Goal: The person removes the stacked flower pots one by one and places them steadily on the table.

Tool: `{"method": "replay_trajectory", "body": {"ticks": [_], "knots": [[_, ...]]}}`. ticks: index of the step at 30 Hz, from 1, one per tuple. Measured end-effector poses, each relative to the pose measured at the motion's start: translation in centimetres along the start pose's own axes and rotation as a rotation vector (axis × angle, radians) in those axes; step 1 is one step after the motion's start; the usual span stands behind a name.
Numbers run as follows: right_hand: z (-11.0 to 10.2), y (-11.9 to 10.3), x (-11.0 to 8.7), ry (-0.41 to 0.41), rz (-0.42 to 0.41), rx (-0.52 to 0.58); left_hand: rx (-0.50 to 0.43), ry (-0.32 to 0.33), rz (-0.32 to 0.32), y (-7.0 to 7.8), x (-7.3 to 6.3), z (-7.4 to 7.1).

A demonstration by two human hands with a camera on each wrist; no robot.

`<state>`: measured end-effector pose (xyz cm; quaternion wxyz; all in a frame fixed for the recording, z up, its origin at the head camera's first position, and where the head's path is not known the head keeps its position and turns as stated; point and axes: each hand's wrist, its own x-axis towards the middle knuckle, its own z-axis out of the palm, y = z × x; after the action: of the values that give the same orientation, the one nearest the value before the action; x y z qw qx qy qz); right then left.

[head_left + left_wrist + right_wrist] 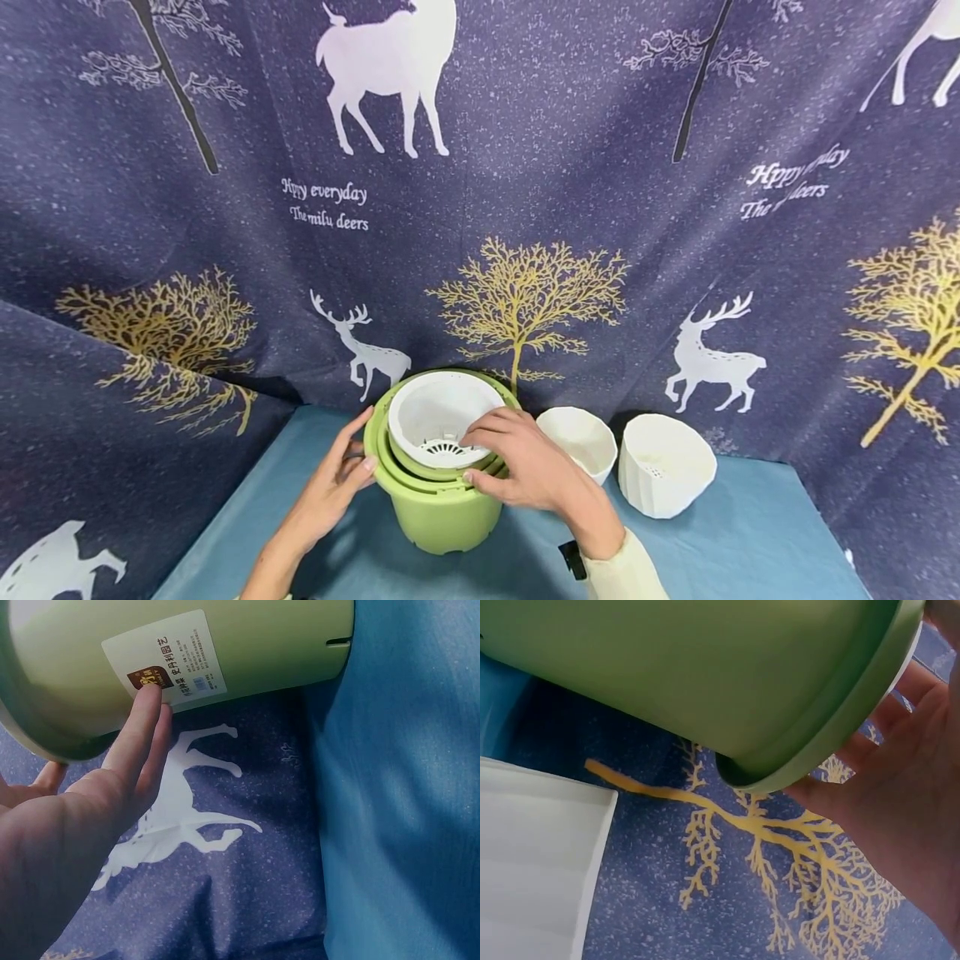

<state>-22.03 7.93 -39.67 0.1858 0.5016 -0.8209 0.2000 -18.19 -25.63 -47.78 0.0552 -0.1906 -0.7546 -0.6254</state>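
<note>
A light green plastic flowerpot (446,521) stands upright, with further green rims nested inside it. Innermost sits a white pot (431,404) with a slotted bottom. My left hand (330,492) is at the left of the green rim, thumb at its edge; the left wrist view shows straight fingers (135,735) touching the pot's side at a printed label (165,664). From the right my right hand (528,458) holds the white pot's near right rim, fingertips inside and thumb outside by the green rims. Exactly which rims the thumb touches, I cannot tell.
Right of the green pot stand two white ribbed pots: a shallower one (588,450) and a taller one (660,492) with small holes in its bottom. A blue cloth (757,533) covers the table. Behind hangs a dark curtain (480,183) printed with deer and trees.
</note>
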Motion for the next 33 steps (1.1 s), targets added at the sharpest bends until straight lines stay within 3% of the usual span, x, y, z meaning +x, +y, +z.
{"method": "replay_trajectory", "body": {"ticks": [13,25,33], "knots": [[-0.3,0.5,0.8,-0.115,-0.023,-0.004,0.021,0.006,0.002,0.1,-0.1,0.0],[-0.2,0.6,1.1,-0.102,-0.032,-0.027,-0.001,-0.005,0.002,0.1,0.0,0.0],[0.3,0.7,1.1,-0.030,-0.046,-0.022,0.006,0.002,-0.003,0.2,0.0,0.1]]}}
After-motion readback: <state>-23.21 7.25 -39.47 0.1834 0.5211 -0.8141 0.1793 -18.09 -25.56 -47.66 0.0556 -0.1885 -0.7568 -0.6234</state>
